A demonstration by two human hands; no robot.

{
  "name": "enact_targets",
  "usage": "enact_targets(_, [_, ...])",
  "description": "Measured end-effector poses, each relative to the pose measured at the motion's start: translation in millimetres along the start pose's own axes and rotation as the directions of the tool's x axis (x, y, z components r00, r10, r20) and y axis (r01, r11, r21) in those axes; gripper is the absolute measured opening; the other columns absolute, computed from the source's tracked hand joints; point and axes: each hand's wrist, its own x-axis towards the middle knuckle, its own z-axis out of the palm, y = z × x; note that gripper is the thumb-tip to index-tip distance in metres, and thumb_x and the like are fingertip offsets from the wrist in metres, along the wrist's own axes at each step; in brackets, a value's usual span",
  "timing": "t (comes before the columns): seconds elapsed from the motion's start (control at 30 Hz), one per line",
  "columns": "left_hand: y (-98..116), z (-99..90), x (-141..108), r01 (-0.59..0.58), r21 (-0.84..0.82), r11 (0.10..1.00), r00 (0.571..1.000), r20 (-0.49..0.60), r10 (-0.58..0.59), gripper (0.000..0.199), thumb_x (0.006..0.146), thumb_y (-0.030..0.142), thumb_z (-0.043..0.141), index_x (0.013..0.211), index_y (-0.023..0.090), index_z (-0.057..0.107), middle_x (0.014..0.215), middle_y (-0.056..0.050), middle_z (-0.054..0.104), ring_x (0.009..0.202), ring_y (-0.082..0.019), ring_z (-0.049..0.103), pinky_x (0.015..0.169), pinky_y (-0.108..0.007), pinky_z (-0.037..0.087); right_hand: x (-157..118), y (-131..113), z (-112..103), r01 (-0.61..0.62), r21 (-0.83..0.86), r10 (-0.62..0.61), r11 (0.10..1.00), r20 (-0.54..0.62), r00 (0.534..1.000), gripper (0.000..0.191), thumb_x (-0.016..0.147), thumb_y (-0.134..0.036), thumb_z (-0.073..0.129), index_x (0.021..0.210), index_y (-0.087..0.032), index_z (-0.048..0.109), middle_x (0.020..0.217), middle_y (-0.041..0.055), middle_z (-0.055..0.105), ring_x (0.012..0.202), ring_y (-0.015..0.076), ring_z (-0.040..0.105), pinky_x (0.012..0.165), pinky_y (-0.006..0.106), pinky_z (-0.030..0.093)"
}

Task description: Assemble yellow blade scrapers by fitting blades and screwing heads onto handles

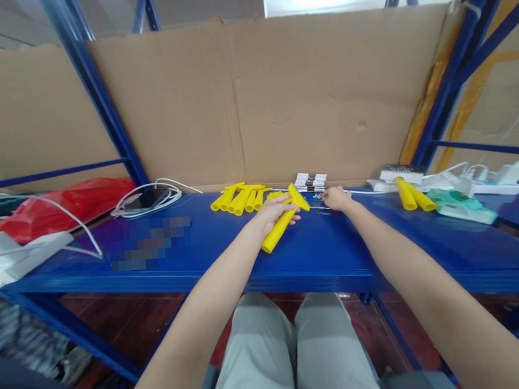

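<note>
My left hand [276, 212] is closed around a yellow T-shaped tool [276, 233] with a hollow round handle. Its crosspiece points up and away from me, and the open handle end faces me. My right hand [336, 198] is at the back of the table, fingers pinched together beside some small shiny pieces [317, 196]. Whatever it may hold is too small to make out. Left of my left hand, several more of these yellow T-shaped tools [241, 200] lie in a row. Behind my hands are stacked small white packs with dark bands [311, 182].
The blue table [228, 253] backs onto a cardboard panel [306, 96]. Two yellow tubes [413, 195], a green-and-white packet [462, 205] and a power strip [497, 188] lie right. Coiled white cable [170, 195], a phone [146, 199] and a red bag [71, 204] lie left.
</note>
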Motion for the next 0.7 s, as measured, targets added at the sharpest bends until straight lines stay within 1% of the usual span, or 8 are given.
enact_targets(0.1, [-1,0.7,0,0.004,-0.002,1.000,1.000,-0.009,-0.004,0.062,0.084,0.002,0.057,0.143,0.016,0.041,0.088,-0.011,0.073,0.059,-0.013,0.067,0.053,-0.021,0.054,-2,0,-1,0.001,0.002,-0.001,1.000,0.000,1.000,0.033,0.087,-0.020,0.047,0.108,-0.023,0.072,0.124,0.0122,0.063,0.121,0.0318,0.048,0.099,0.052,0.038])
enact_targets(0.23, [-3,-0.3,2,-0.007,0.001,1.000,1.000,0.006,0.007,0.064,0.083,0.003,0.060,0.143,0.015,0.042,0.091,-0.013,0.073,0.059,-0.013,0.067,0.055,-0.022,0.054,-4,-3,-3,0.002,-0.012,-0.002,1.000,-0.021,1.000,0.030,0.087,-0.025,0.050,0.106,-0.022,0.073,0.118,0.0123,0.066,0.118,0.0307,0.050,0.099,0.050,0.038])
enact_targets(0.33, [-4,-0.8,2,-0.008,0.019,1.000,1.000,0.018,0.008,0.064,0.082,0.002,0.061,0.142,0.015,0.043,0.094,-0.014,0.073,0.059,-0.013,0.068,0.053,-0.021,0.054,-3,-5,-3,0.007,-0.034,-0.009,0.999,-0.034,0.999,0.026,0.085,-0.029,0.054,0.101,-0.023,0.074,0.114,0.0114,0.067,0.116,0.0301,0.051,0.098,0.049,0.038])
enact_targets(0.4, [-4,-0.3,2,-0.005,0.030,1.000,1.000,0.021,0.005,0.064,0.081,0.001,0.061,0.141,0.015,0.044,0.092,-0.012,0.073,0.058,-0.013,0.068,0.052,-0.020,0.054,-2,-6,-2,0.007,-0.045,-0.009,0.999,-0.041,0.999,0.024,0.084,-0.030,0.056,0.097,-0.024,0.075,0.112,0.0109,0.068,0.115,0.0297,0.051,0.098,0.049,0.038])
enact_targets(0.53, [-3,2.3,-1,0.010,0.035,0.999,1.000,0.025,-0.011,0.064,0.082,0.000,0.059,0.142,0.013,0.041,0.086,-0.011,0.074,0.055,-0.012,0.067,0.053,-0.021,0.055,1,-9,-1,0.013,-0.066,-0.016,0.998,-0.049,0.999,0.022,0.082,-0.029,0.058,0.096,-0.022,0.074,0.109,0.0120,0.068,0.112,0.0292,0.053,0.097,0.048,0.039])
enact_targets(0.7, [-1,4.5,-3,0.031,0.040,0.999,0.999,0.021,-0.032,0.067,0.082,-0.001,0.059,0.144,0.013,0.039,0.095,-0.015,0.073,0.053,-0.011,0.066,0.053,-0.021,0.055,1,-12,-1,0.025,-0.080,-0.028,0.997,-0.044,0.999,0.023,0.083,-0.023,0.055,0.098,-0.020,0.073,0.112,0.0122,0.068,0.115,0.0287,0.053,0.099,0.047,0.038])
